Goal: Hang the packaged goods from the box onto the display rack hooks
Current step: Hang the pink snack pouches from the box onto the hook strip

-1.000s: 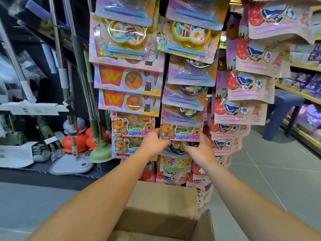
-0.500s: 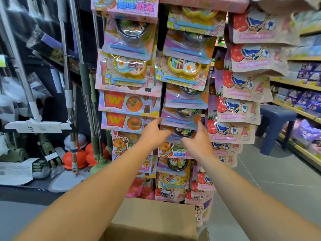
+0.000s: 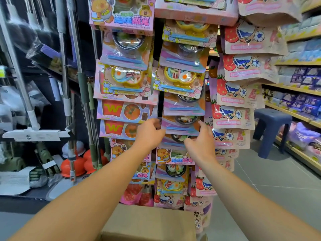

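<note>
The display rack is hung full of toy-food packages. My left hand (image 3: pixel 149 132) is at the left edge of a bowl-and-chopsticks package (image 3: pixel 181 125), fingers curled, fingertips hidden. My right hand (image 3: pixel 199 143) is at that package's right lower corner, thumb raised along the edge and fingers loosely spread beneath it. A pink capybara package (image 3: pixel 174 156) hangs just below both hands, free of them. The cardboard box (image 3: pixel 147 221) stands low between my forearms, its inside out of view.
Mops and poles with orange plungers (image 3: pixel 73 168) stand at the left. Strawberry-print pouches (image 3: pixel 232 117) hang on the rack's right side. A blue stool (image 3: pixel 271 131) and stocked shelves (image 3: pixel 295 101) line the right aisle, with grey floor tiles between.
Both hands have let go of the capybara package, which now hangs on the rack, and have risen to the bowl package above it. My view has tilted upward.
</note>
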`<state>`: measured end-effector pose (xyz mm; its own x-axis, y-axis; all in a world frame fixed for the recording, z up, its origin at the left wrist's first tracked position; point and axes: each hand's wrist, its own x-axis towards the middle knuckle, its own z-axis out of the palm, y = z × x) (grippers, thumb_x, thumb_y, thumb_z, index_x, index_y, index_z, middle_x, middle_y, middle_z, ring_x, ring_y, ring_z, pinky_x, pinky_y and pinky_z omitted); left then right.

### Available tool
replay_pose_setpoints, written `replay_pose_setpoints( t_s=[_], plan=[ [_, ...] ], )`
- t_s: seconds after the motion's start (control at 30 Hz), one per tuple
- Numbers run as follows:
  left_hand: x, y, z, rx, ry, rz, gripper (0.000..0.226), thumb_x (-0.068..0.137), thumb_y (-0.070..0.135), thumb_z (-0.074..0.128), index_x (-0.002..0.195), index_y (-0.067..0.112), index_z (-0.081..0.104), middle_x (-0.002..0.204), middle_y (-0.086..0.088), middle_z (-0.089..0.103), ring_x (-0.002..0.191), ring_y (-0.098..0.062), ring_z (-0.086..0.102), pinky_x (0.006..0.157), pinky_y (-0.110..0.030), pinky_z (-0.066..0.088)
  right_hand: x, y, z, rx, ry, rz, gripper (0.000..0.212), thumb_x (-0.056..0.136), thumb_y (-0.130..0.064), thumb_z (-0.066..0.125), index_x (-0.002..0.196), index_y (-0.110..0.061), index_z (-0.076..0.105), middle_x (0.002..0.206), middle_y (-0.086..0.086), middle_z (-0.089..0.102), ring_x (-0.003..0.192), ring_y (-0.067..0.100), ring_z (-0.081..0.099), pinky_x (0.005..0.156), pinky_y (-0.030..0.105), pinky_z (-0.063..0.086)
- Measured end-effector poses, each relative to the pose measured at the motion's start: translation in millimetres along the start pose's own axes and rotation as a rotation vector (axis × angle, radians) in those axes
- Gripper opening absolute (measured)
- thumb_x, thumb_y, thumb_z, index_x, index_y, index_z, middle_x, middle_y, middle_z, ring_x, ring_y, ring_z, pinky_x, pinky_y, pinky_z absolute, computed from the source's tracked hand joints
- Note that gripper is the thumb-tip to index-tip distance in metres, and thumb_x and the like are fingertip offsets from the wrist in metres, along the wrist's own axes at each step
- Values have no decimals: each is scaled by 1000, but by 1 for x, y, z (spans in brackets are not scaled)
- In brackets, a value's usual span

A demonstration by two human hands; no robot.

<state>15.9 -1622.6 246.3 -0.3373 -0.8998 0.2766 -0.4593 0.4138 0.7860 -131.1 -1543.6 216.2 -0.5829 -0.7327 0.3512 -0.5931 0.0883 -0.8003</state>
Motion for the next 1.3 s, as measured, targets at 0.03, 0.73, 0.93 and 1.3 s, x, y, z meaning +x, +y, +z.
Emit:
replay_pose_setpoints(
  t_s=[0.03,0.73,0.93,1.3],
  plan=[
    [3,3,-2,-29,12,2,53,93,16,57,144,13,44,138,-2,56,120,-20,55,99,-32,45,0,-3,-2,2,16,-15,79,81,-18,62,151,-23,25,153,-4,26,124,27,54,106,45,44],
    [21,37,-34,-169,213,60,55,89,17,58,142,17,44,132,-3,57,107,-26,62,90,-49,54,11,-51,-27,-9,31,-107,76,82,-24,62,148,-28,25,150,-7,27,119,25,55,98,42,48],
    [29,58,-49,-219,45,56,75,93,11,56,155,26,16,160,-1,23,108,-25,63,82,-44,59,27,-74,-41,67,-37,-93,84,84,-16,62,154,-27,18,160,-5,20,145,21,27,115,40,32],
    [27,70,-54,-323,1,15,62,92,12,63,148,13,37,139,-6,48,95,-24,65,77,-36,59,31,-84,-55,53,5,-97,80,85,-20,62,154,-23,22,157,1,27,142,23,29,106,38,34]
  ],
)
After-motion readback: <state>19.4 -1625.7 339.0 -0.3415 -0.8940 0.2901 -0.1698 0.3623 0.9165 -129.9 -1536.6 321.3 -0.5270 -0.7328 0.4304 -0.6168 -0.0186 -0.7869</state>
